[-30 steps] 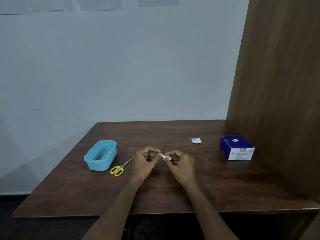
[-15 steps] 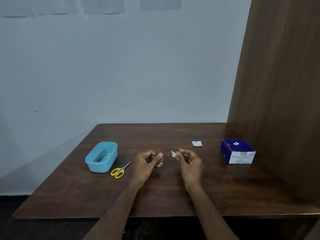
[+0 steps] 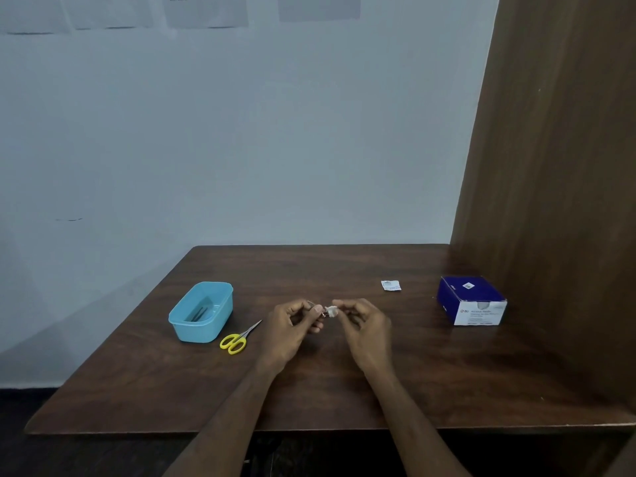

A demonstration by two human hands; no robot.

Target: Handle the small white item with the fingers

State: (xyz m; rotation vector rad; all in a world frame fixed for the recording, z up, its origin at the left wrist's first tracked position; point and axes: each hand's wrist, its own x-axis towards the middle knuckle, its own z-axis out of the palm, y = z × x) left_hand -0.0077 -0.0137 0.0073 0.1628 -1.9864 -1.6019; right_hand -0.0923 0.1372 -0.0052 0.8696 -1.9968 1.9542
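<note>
On the worktop [image 3: 344, 390], a light blue plastic tub [image 3: 202, 311] sits at the left with yellow-handled scissors [image 3: 237, 340] just beside it on the near right. At the middle, the left hand [image 3: 292, 330] has its fingers curled round a thin metal tool [image 3: 318, 309], and the right hand [image 3: 364, 327] pinches a small white wad [image 3: 332, 311] at the tool's tip, above the worktop. Farther right lie 1 small white sachet [image 3: 391, 285] and a blue-and-white box [image 3: 471, 300].

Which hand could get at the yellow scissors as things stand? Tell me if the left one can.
Probably yes. The left hand is nearest the yellow scissors, with bare table between them, but it grips a small metal tool.
</note>
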